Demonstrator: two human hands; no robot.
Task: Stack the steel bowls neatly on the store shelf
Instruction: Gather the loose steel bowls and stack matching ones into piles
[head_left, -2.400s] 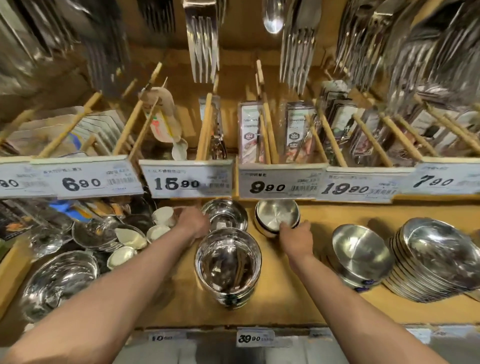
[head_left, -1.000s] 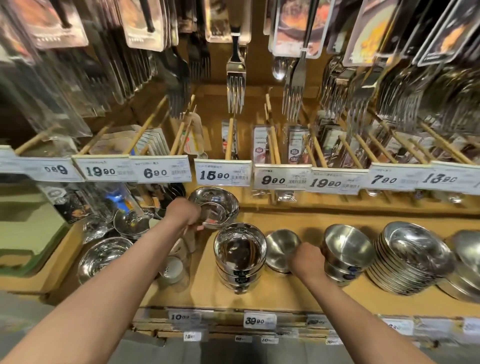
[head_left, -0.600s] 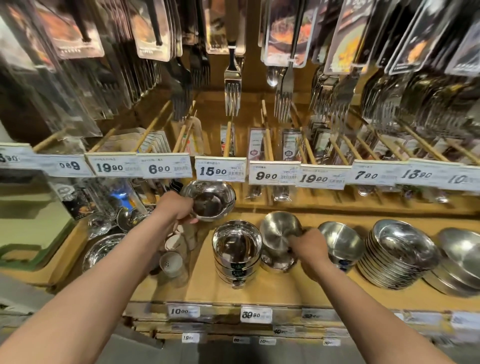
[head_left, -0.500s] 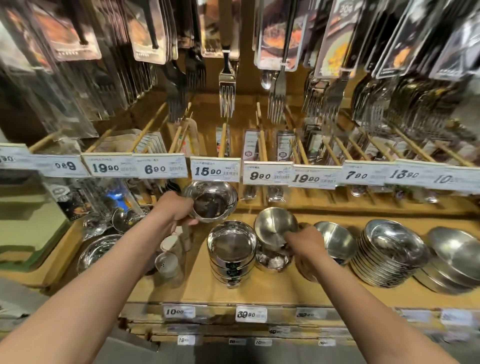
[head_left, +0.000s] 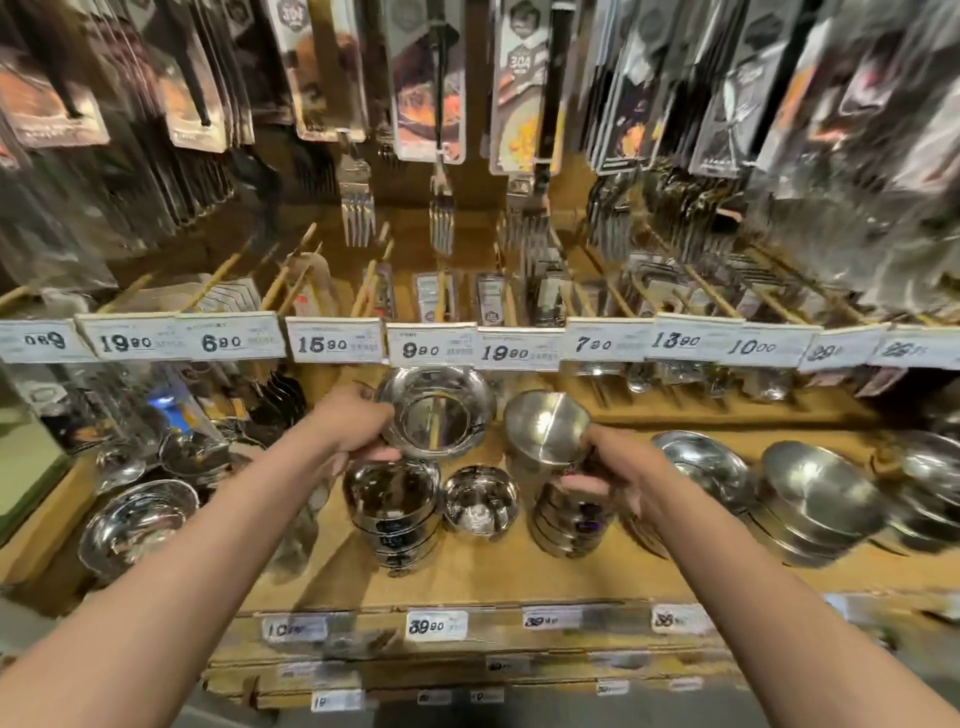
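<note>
Nearest me, price tags (head_left: 436, 626) run along the front edge of the wooden shelf (head_left: 519, 571). On its board I see a stack of steel bowls (head_left: 392, 512), a single small bowl (head_left: 480, 504) just right of it, then a second stack (head_left: 569, 522). My left hand (head_left: 353, 421) grips the rim of a shiny bowl (head_left: 436, 413), held tilted above the first stack. My right hand (head_left: 618, 467) curls round a matte bowl (head_left: 545, 428), tipped on its side over the second stack. Wider bowls (head_left: 821, 499) lean to the right. Further back hang upper price labels (head_left: 431, 351) and packaged forks (head_left: 441, 218).
</note>
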